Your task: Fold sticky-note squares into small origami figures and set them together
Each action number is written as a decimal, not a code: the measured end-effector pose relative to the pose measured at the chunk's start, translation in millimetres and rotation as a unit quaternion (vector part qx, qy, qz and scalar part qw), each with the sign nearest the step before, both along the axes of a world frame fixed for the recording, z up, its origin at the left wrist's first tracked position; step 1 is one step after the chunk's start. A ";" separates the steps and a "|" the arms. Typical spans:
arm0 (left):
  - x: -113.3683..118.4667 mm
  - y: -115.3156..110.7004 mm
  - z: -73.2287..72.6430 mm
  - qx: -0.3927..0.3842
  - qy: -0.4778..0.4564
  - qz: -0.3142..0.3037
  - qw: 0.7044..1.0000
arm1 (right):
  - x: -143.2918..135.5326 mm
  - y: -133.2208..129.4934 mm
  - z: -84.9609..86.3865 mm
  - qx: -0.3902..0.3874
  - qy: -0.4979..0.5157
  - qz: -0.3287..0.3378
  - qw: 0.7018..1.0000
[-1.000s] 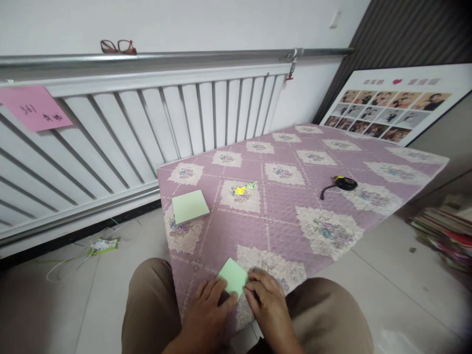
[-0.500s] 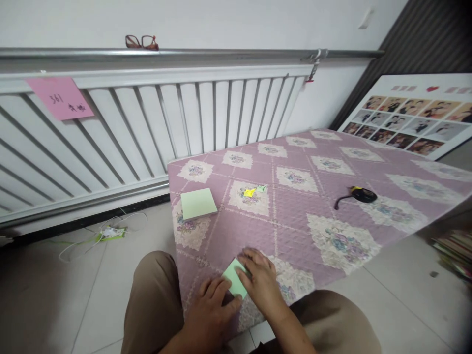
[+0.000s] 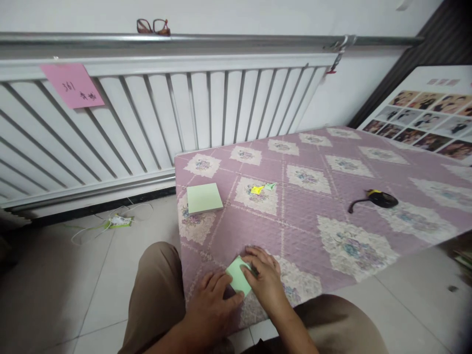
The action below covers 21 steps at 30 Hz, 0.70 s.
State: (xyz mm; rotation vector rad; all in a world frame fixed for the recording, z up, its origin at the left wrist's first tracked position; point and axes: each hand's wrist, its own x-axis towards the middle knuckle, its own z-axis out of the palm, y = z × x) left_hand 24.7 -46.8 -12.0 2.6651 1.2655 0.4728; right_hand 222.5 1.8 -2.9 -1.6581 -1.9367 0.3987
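A small light-green square of paper (image 3: 237, 276) lies between my hands near the table's front edge. My left hand (image 3: 212, 301) is closed on its lower left side, with the thumb at the bottom corner. From the right, my right hand (image 3: 266, 273) pinches the paper's edge, its thumb on top and the other fingers partly hidden. A stack of pale green square paper (image 3: 204, 198) rests farther back on the left. Beyond my hands, a small yellow folded paper piece (image 3: 257, 190) sits beside a small green folded one (image 3: 270, 186).
A purple floral cloth covers the table (image 3: 254, 223). A black object with a short cord (image 3: 382, 198) lies on the right. Behind stand a white radiator (image 3: 216, 105) with a pink note (image 3: 73, 86) and a pipe carrying glasses (image 3: 153, 27). A photo board (image 3: 424, 115) leans at the back right.
The view has shifted, so the surroundings appear farther right. The right fingers have curled more around the paper's edge. Both hands stay at the paper.
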 end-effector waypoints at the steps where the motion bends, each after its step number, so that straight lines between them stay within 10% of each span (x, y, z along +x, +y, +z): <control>1: -0.2 0.0 0.3 -0.001 -0.001 0.000 1.000 | -0.4 0.3 0.5 -0.001 0.002 -0.001 1.000; 21: -0.1 -1.0 2.0 -0.028 -0.012 0.010 0.999 | 4.5 -8.6 9.6 0.044 -0.013 0.092 0.995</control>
